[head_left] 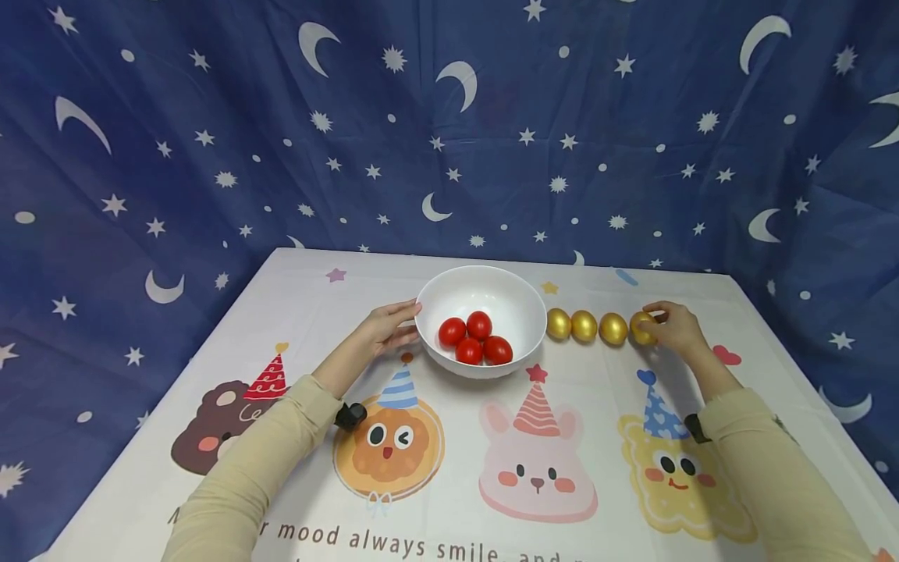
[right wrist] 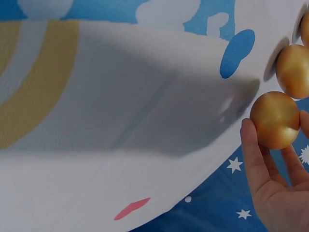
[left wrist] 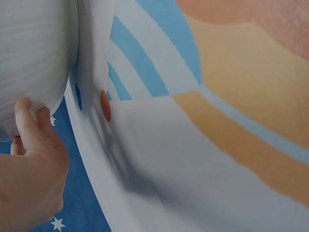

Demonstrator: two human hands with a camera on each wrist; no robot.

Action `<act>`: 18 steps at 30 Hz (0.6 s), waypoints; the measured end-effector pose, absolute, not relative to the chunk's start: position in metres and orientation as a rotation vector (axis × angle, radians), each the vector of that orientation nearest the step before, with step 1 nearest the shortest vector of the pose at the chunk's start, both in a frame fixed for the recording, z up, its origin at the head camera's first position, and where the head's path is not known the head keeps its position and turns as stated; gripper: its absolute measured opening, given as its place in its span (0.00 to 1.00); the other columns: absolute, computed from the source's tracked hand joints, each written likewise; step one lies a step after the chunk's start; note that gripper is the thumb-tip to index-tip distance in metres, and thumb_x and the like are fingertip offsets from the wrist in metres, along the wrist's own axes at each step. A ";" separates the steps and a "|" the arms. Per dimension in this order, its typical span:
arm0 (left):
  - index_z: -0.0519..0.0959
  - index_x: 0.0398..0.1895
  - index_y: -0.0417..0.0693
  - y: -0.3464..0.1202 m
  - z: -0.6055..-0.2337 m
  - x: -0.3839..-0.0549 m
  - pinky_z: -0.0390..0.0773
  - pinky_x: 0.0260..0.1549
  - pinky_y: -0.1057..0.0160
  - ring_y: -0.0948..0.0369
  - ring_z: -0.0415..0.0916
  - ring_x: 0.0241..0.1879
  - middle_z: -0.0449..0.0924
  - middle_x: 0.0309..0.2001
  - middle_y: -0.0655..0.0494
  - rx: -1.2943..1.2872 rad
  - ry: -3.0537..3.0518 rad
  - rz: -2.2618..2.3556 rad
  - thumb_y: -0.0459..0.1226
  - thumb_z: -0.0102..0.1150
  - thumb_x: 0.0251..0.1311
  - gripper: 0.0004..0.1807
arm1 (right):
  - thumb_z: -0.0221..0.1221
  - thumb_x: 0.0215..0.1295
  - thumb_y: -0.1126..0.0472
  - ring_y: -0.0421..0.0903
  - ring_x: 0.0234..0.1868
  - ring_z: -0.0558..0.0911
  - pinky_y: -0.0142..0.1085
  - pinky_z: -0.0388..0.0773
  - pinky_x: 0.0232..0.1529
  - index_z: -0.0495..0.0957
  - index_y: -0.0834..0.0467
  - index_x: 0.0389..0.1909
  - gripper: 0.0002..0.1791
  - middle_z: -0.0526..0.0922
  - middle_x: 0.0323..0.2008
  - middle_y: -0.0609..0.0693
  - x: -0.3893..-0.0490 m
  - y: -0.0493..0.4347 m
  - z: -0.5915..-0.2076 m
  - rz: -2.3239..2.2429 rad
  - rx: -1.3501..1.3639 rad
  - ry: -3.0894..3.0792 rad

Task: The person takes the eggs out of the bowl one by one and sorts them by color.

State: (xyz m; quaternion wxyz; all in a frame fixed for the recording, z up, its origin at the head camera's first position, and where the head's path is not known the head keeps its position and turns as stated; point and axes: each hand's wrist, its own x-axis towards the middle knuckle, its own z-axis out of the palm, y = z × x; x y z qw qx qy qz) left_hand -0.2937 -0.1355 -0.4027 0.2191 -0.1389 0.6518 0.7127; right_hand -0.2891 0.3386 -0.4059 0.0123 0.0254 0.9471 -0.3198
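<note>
Golden eggs [head_left: 584, 326], four, are lying in a row near the far edge of the tabletop [head_left: 316, 304], extending from the white bowl [head_left: 520, 312] toward the right edge. Right hand [head_left: 676, 328]: thumb and fingers are clamping the outermost egg [right wrist: 275, 121] from opposite sides, probably because a smooth oval is needing a hold all round. Whether it is resting or lifted: cannot tell. Left hand [head_left: 390, 326]: fingers are reaching out, slightly apart, tips pressing the bowl's left outer wall, presumably steadying it. The bowl is standing roughly midway between left and right edges. Four red eggs [head_left: 498, 350] are clustering inside, toward the near side; the curved floor is likely gathering them. Materials: golden shells are showing a metallic sheen, red ones a gloss; the bowl is looking round, deep, smooth inside, plastic or ceramic uncertain; the pale tabletop is carrying cartoon prints [head_left: 538, 476].
</note>
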 end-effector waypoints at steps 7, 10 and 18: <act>0.61 0.70 0.52 -0.136 -0.402 -0.294 0.84 0.38 0.73 0.66 0.78 0.35 0.65 0.66 0.45 -0.396 1.790 1.984 0.42 0.54 0.65 0.30 | 0.52 0.66 0.56 0.62 0.45 0.73 0.35 0.83 0.37 0.64 0.74 0.58 0.28 0.68 0.52 0.76 -0.290 0.331 -0.403 -0.880 0.144 2.880; 0.60 0.71 0.52 -0.135 -0.401 -0.293 0.84 0.39 0.73 0.62 0.78 0.42 0.64 0.67 0.46 -0.394 1.796 1.975 0.42 0.54 0.66 0.30 | 0.51 0.67 0.56 0.62 0.45 0.73 0.34 0.83 0.38 0.63 0.73 0.59 0.28 0.67 0.52 0.75 -0.292 0.330 -0.405 -0.883 0.174 2.849; 0.61 0.70 0.51 -0.134 -0.403 -0.293 0.84 0.36 0.74 0.58 0.74 0.49 0.64 0.66 0.46 -0.391 1.804 1.982 0.42 0.53 0.66 0.30 | 0.51 0.68 0.53 0.59 0.42 0.74 0.29 0.82 0.33 0.63 0.73 0.59 0.29 0.67 0.53 0.75 -0.291 0.328 -0.402 -0.895 0.208 2.818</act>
